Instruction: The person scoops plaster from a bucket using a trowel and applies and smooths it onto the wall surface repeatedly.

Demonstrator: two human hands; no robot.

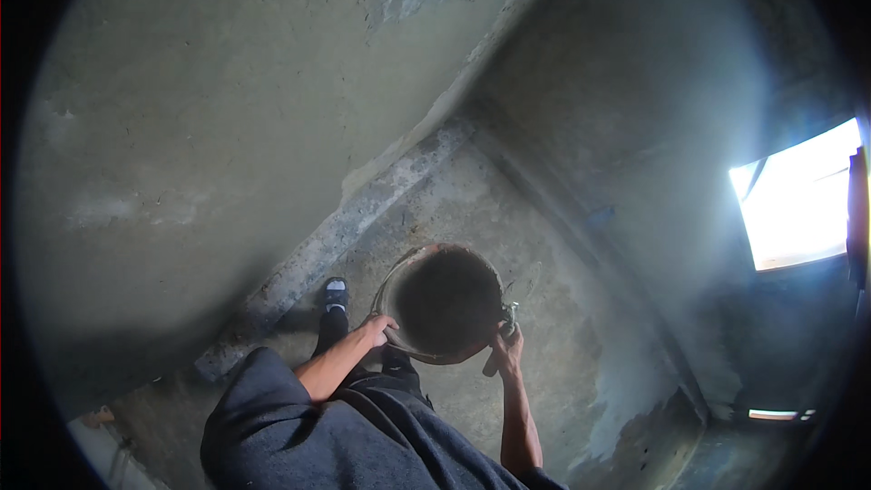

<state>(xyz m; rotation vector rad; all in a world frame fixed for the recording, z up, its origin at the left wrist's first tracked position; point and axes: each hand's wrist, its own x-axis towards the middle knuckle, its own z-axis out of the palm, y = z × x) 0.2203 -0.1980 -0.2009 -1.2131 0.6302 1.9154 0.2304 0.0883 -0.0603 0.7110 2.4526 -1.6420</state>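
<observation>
A wide round pan (396, 292) with a worn grey and reddish-brown rim is held in front of my body, above the floor. Its inside looks dark, and I cannot make out whether that is shadow or contents. My left hand (375, 328) grips the near left side of the rim, fingers closed over the edge. On the right side, my right hand (510, 350) is closed at the rim. A small grey metal-looking piece (511, 314) juts up beside those fingers, and a brownish handle-like end shows below them; its kind is unclear.
A rough grey plastered wall (218, 118) rises on the left, with a raised concrete ledge (336, 233) along its foot. Another wall (626, 154) meets it at the far corner. Bright light enters through a window opening (803, 200) at right. My shoe (336, 292) rests on the concrete floor (553, 327).
</observation>
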